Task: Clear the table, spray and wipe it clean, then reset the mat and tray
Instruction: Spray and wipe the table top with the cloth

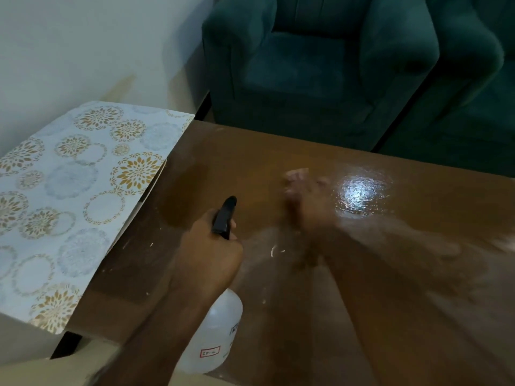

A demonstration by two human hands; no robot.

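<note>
My left hand [207, 254] grips a clear spray bottle [214, 332] by its black trigger head [224, 217], held over the near left part of the brown wooden table [250, 168]. My right hand [306, 201] is heavily blurred above the table's middle, with something pale and pinkish at its fingertips; I cannot tell what it is. The tabletop shines wet around a bright glare spot [358, 190]. A patterned mat [72, 190], white with gold and blue circles, hangs off the table's left end, partly tilted up.
A dark green armchair [320, 65] stands just beyond the table's far edge, and a second green seat [479, 93] is at the right. A white wall [69, 45] rises at the left. Small pale crumbs [274, 250] dot the table.
</note>
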